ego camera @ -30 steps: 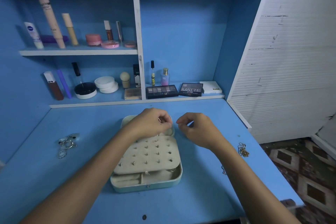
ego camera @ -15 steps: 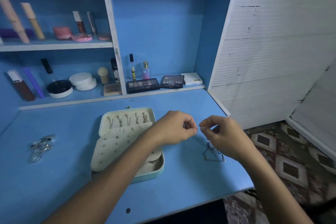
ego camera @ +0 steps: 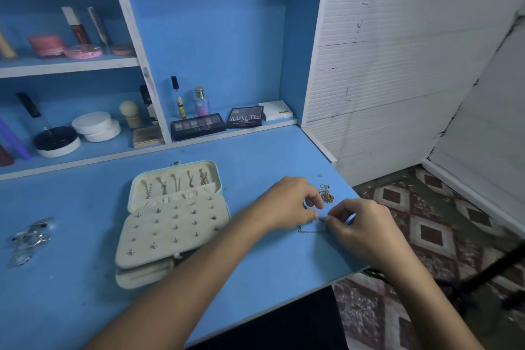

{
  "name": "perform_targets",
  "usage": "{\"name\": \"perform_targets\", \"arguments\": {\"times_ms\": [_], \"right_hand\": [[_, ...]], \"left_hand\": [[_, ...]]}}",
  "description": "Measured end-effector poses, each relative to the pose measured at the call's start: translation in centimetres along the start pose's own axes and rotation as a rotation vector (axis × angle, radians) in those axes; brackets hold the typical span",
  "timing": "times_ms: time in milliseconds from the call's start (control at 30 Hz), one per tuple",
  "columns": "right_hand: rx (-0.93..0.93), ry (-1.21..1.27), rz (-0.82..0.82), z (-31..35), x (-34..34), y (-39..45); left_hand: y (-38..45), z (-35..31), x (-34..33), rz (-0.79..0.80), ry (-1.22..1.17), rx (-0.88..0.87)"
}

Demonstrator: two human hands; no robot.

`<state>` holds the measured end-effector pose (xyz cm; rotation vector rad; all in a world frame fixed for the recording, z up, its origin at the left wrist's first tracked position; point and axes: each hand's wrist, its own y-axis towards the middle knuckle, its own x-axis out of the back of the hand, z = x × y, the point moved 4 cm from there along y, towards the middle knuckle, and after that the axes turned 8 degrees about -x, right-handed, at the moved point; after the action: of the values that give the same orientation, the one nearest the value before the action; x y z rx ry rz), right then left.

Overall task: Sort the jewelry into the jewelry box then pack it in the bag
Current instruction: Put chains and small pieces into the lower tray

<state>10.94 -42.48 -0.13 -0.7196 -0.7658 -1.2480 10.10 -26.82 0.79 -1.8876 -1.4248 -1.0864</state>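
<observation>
From the head view I judge that I am mid-sort, picking a fine chain (ego camera: 308, 231) off the blue desk (ego camera: 85, 307) at about three o'clock from the open jewelry box (ego camera: 173, 224). Next it needs lifting clear and carrying across to the box lid, where other necklaces (ego camera: 176, 182) already hang. My left hand (ego camera: 287, 203) and right hand (ego camera: 360, 226) meet fingertip to fingertip over the chain, both narrowed to a pinch on it. A gold tangle (ego camera: 326, 194) waits at twelve o'clock of them; silver rings (ego camera: 29, 239) lie at nine o'clock of the box.
</observation>
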Motion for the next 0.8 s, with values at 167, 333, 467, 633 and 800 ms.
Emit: {"name": "perform_targets", "arguments": {"times_ms": [167,333,467,633,800], "right_hand": [[-0.047,-0.025,-0.002,-0.3,-0.4,-0.2],[-0.040,-0.052,-0.007,-0.2,-0.4,-0.2],[-0.034,-0.065,0.006,-0.1,-0.5,-0.2],[-0.011,-0.064,0.009,-0.1,-0.6,-0.2],[0.005,-0.031,0.004,-0.1,-0.6,-0.1]], "left_hand": [[0.4,0.0,-0.5,0.011,0.016,-0.001],[0.5,-0.1,-0.5,0.005,0.042,-0.014],[0.5,-0.5,-0.8,0.056,0.120,-0.025],[0.5,-0.4,-0.8,0.100,0.136,-0.015],[0.3,0.2,0.4,0.042,0.008,0.025]]}}
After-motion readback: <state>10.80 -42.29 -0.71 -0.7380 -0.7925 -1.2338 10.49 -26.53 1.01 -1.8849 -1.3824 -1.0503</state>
